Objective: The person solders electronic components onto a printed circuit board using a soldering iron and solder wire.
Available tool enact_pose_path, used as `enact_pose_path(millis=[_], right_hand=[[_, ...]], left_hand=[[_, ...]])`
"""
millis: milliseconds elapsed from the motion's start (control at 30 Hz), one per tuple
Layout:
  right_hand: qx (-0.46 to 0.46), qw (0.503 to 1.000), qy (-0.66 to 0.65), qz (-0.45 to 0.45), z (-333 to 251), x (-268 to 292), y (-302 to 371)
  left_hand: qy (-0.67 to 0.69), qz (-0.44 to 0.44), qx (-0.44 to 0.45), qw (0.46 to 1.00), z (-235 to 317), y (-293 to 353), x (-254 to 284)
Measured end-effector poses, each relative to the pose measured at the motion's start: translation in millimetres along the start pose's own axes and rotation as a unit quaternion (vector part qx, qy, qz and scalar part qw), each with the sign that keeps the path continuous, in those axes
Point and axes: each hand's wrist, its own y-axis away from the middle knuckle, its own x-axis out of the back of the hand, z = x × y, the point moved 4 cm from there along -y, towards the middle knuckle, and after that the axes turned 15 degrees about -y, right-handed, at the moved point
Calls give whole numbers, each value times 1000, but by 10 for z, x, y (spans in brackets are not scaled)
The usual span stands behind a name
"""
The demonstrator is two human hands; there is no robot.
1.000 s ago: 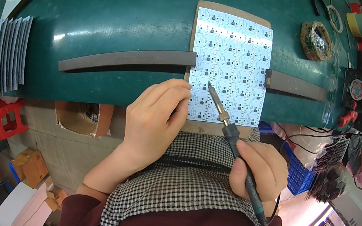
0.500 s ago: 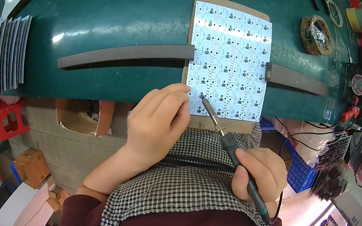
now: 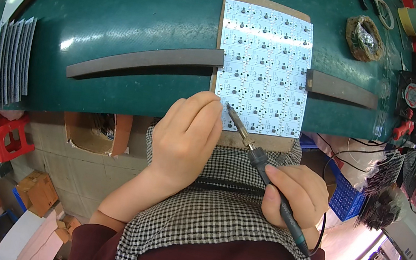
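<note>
A white printed circuit board panel (image 3: 275, 73) with rows of small dark components lies on a brown backing board (image 3: 269, 144) at the table's front edge. My right hand (image 3: 301, 195) grips the dark handle of a soldering iron (image 3: 256, 157). The iron slants up and left, its tip by a component near the panel's lower left corner. Beside that tip, my left hand (image 3: 183, 139) rests at the panel's left edge, fingers curled and fingertips together. Whatever they pinch, if anything, is hidden.
Two dark bars (image 3: 144, 64) (image 3: 342, 89) flank the panel on the green table (image 3: 130, 5). A stack of panels (image 3: 14, 62) stands far left. Back right are a rough bowl with shiny metal inside (image 3: 364, 39) and a fan (image 3: 412, 96). A blue basket (image 3: 347, 199) sits below the table.
The iron's tip and my right hand have shifted slightly up and left. My left hand has edged up a little at the panel's edge. The panel appears slightly higher in view.
</note>
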Motion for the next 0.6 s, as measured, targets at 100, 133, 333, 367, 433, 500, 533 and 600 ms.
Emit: enact_pose_path(millis=[100,133,333,367,433,500,533,600], right_hand=[[-6,1000,-2,-1,-6,-4,0],[-9,1000,-2,-2,-7,-5,0],[1,1000,-3,-2,-26,12,11],[1,1000,-3,-2,-30,18,14],[0,1000,-2,3,-36,28,17],[4,1000,0,6,-39,26,10],[8,1000,2,8,-41,25,8],[3,1000,2,6,-29,16,8]], left_hand=[[15,-2,7,1000,-16,-8,4],[15,-3,6,1000,-14,-7,8],[16,4,4,1000,-32,-3,24],[35,-19,20,999,-46,-2,31],[53,-41,38,997,-60,-3,43],[60,-53,44,996,-63,-7,44],[60,-54,44,996,-61,-9,46],[50,-51,38,997,-52,-13,48]])
